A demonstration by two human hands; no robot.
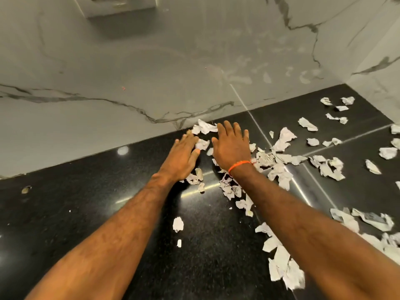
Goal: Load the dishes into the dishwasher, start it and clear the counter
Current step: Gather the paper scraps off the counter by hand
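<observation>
Torn white paper scraps lie scattered over the black granite counter, thickest from the middle to the right. My left hand lies flat with straight fingers on the counter near the back wall, touching scraps at its fingertips. My right hand, with an orange band at the wrist, rests flat beside it, fingers spread over scraps at the wall's foot. Neither hand grips anything. More scraps lie under and between my wrists.
A white marble wall rises behind the counter and meets a side wall at the right corner. A white switch plate sits high on the wall. Two small scraps lie between my forearms. A small chip marks the left counter.
</observation>
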